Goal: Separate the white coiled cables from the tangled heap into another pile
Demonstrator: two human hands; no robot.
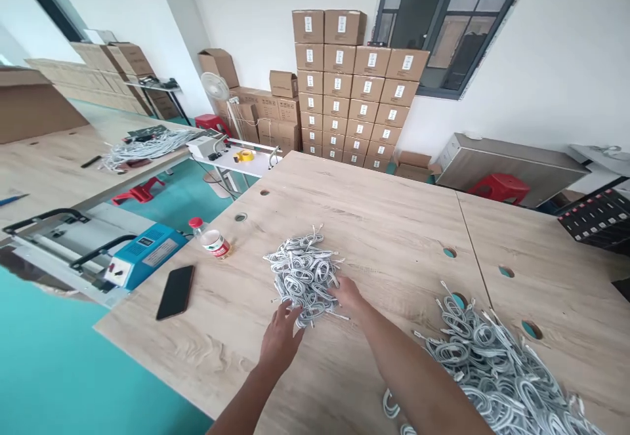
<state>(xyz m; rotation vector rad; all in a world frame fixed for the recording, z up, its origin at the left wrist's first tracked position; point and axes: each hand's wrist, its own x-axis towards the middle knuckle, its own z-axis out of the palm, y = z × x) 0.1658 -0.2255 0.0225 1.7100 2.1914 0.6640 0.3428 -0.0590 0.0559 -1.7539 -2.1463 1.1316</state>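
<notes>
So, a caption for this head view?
Left hand and right hand rest on coiled braided cables on a wooden table.

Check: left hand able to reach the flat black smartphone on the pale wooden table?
Probably yes. The left hand touches the grey braided cable pile; the flat black smartphone lies to its side on the pale wooden table, nothing between them.

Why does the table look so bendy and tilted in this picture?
In the head view, the wide lens makes the wooden table slant and stretches the right arm big. The light is soft, with faint shadows under the white cables, and the edge beside the blue machine looks smeared.
</notes>
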